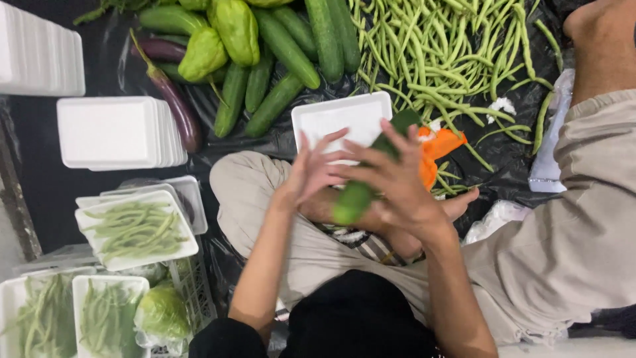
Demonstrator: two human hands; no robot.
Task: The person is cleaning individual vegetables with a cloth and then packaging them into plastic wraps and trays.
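My right hand [397,182] grips a green cucumber [354,199] that slants from lower left to upper right over my lap. My left hand [315,169] is open beside it, fingers spread, close to the cucumber's near end. Just beyond both hands lies an empty white foam tray [331,116] on black plastic sheeting. An orange plastic piece [442,144] shows behind my right hand.
A pile of cucumbers [285,46], pale green gourds [235,26] and purple eggplants [175,99] lies at the top. Loose green beans [437,53] spread top right. Stacks of empty foam trays [109,132] and bean-filled trays [136,229] stand left. Another person's leg [583,219] is at right.
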